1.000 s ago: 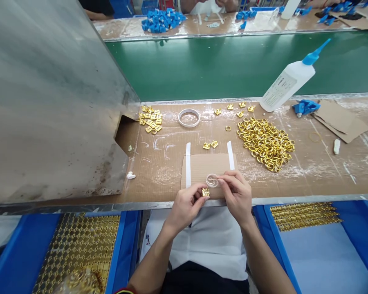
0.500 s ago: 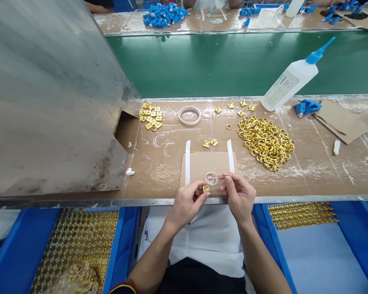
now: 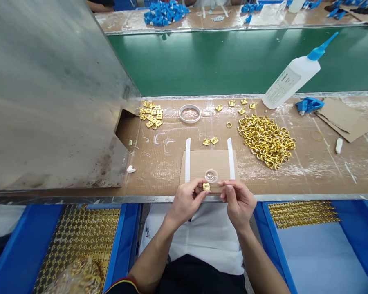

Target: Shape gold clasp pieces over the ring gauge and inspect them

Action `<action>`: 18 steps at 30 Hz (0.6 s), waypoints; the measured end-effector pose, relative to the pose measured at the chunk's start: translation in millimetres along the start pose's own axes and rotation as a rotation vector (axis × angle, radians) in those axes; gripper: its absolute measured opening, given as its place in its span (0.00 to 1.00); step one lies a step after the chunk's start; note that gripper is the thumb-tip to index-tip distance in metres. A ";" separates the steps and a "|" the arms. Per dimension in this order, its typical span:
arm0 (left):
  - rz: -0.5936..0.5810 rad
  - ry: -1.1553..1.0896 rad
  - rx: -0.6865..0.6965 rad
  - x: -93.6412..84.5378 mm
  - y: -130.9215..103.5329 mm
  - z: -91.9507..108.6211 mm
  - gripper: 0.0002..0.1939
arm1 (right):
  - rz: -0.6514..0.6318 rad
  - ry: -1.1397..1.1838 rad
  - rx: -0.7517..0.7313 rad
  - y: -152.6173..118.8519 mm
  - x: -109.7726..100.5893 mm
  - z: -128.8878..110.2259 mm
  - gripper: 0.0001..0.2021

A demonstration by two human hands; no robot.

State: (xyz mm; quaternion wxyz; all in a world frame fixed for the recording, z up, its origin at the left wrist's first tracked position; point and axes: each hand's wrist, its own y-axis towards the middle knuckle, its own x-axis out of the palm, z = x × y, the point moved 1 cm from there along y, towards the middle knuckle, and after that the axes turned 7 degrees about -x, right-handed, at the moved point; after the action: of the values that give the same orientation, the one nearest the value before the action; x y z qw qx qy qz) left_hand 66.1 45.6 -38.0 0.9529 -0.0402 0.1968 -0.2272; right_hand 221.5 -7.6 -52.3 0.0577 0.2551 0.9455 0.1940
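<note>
glossy metallic square, matt cardboard pad

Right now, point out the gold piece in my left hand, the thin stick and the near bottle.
Gold piece [image 3: 206, 186]: head view, middle of the side facing the camera.
Stick [image 3: 218, 185]: head view, middle of its bare shaft.
Near bottle [image 3: 291, 83]: head view, middle of its white body.

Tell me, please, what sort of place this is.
Probably an assembly workshop: many golden rings are heaped on a cardboard-covered bench, a blue tray holds rows of golden pieces, and another workbench stands beyond.
</note>
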 end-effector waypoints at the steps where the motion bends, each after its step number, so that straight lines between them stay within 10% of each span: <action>1: 0.000 0.001 0.002 -0.1 -0.1 0.2 0.10 | -0.020 -0.008 -0.018 -1.9 -0.4 0.6 0.06; 18: -0.006 0.008 -0.002 0.6 0.1 0.5 0.09 | -0.192 -0.188 -0.191 -5.9 -1.7 5.1 0.08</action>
State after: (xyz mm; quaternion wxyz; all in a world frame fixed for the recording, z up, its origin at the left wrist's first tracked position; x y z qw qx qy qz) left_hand 66.8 45.5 -37.7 0.9514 -0.0407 0.2005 -0.2303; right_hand 221.3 -11.4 -59.3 0.1883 0.1739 0.9333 0.2516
